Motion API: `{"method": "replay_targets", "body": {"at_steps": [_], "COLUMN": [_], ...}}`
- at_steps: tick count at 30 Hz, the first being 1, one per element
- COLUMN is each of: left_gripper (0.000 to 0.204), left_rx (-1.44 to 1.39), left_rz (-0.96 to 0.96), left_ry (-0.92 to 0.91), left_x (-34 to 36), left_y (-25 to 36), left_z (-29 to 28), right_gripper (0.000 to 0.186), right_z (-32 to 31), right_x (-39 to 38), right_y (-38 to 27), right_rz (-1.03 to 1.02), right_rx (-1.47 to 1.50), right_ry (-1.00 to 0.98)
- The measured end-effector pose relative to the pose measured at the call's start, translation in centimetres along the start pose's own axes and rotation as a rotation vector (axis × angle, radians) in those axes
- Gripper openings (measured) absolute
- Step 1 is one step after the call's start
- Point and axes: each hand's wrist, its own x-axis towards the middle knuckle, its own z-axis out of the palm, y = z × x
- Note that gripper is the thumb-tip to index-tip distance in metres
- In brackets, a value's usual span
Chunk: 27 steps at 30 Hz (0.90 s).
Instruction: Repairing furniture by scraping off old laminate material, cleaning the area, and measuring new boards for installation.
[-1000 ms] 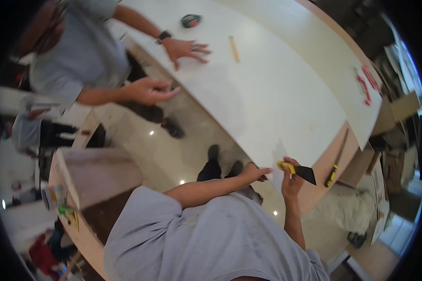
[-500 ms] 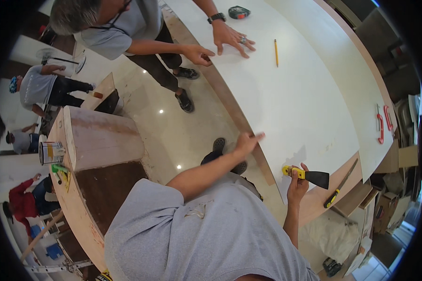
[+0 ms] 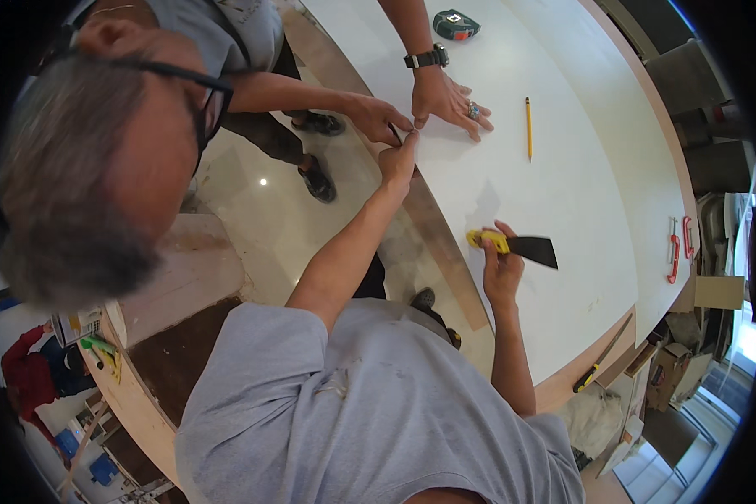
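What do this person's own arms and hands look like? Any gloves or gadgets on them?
The left hand and right hand are ungloved, and no watch or cable shows on either wrist. The forearms are bare too. Short, loose grey sleeves, creased and without visible markings, belong to a grey T-shirt.

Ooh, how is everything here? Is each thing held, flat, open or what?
White sheet: lying flat
Scraper: held in the right hand, seemingly raised
Left hand: at the sheet's edge, grip unclear
Co-worker's hand with ring: spread open, palm down
Pencil: lying down
Tape measure: resting on the sheet
Red clamps: lying side by side
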Motion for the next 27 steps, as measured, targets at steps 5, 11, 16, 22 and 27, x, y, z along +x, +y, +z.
{"method": "replay_targets", "body": {"at_steps": [5,11,16,22,27], "left_gripper": [0.042,0.032,0.034,0.037,0.038], "left_rx": [0.295,-0.002,-0.064,-0.105,-0.054], "left_rz": [0.192,-0.048,-0.038,-0.092,-0.100], "left_ry": [0.018,-0.265,-0.212,-0.205,-0.154], "left_x": [0.4,1.7,3.0,3.7,3.9], "left_y": [0.3,1.7,3.5,3.8,3.9], "left_z": [0.1,-1.5,-2.1,-2.6,-2.7], "right_gripper": [0.029,0.030,0.028,0.024,0.023], "right_z": [4.9,8.5,11.0,13.0,13.1], "right_x": [5.7,11.7,16.3,18.5,19.2], "right_y": [-0.9,-1.4,-2.5,-3.3,-3.5], "right_rz": [-0.059,-0.144,-0.281,-0.169,-0.282], "right_rx": [0.002,0.012,-0.057,-0.192,-0.101], "right_ry": [-0.018,-0.009,-0.059,-0.213,-0.280]}}
